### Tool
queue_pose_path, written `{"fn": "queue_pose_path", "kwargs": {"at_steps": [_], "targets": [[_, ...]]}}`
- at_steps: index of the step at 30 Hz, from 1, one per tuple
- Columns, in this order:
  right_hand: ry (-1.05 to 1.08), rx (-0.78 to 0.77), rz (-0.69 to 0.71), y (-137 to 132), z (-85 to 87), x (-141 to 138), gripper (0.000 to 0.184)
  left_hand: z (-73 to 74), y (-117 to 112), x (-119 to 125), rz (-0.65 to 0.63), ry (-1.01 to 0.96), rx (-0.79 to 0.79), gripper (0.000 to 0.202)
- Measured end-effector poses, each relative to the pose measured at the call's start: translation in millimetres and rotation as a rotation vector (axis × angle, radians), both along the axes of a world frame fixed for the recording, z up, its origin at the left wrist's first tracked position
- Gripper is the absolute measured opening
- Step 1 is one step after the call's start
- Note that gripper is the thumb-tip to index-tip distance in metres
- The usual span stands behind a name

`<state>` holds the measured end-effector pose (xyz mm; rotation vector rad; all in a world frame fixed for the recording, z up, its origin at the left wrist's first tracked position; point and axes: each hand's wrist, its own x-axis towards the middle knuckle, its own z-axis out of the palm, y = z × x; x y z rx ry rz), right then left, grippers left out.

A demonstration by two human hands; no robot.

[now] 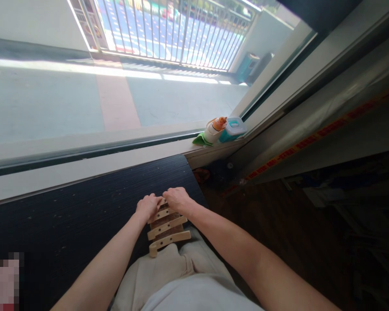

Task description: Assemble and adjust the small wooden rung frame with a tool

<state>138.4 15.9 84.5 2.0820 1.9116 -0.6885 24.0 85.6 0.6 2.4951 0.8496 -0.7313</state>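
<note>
With left hand (148, 206) and right hand (176, 199), gripping the far end of a slatted wooden piece (168, 226), lower centre of the frame, at the edge of a dark table (67, 211). Backed by an orange-topped bottle (213, 131) beside a teal box (228, 134), right of centre.

Along the window, a pale sill (67, 173) is seen, on whose right end a white bottle (211, 131) with an orange top, a green cloth (200, 139) and a teal box (233, 129) with a clear lid are set close together. Outside, grey-blue paving (178, 99) is crossed by a pink band (116, 97) and bordered by a metal railing (185, 34). At right, a sloping panel is marked by a red-and-yellow strip (311, 142); below, brown flooring (262, 220) is half lost in shadow.
</note>
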Motion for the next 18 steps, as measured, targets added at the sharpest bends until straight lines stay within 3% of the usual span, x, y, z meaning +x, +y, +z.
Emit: {"fn": "queue_pose_path", "kwargs": {"at_steps": [7, 15, 18], "targets": [[-0.027, -0.055, -0.221, -6.1, -21.0, 0.0, 0.021, 10.6, -1.2, 0.7, 0.004, -0.002, -0.010, 0.027], [-0.020, -0.001, -0.003, -1.5, 0.8, -2.2, 0.015, 4.5, -1.2, -1.0, -0.013, -0.003, 0.005, 0.026], [0.003, -0.004, -0.022, 0.8, -0.8, -3.9, 0.018, 3.0, -1.3, -1.1, -0.008, -0.012, 0.001, 0.026]]}}
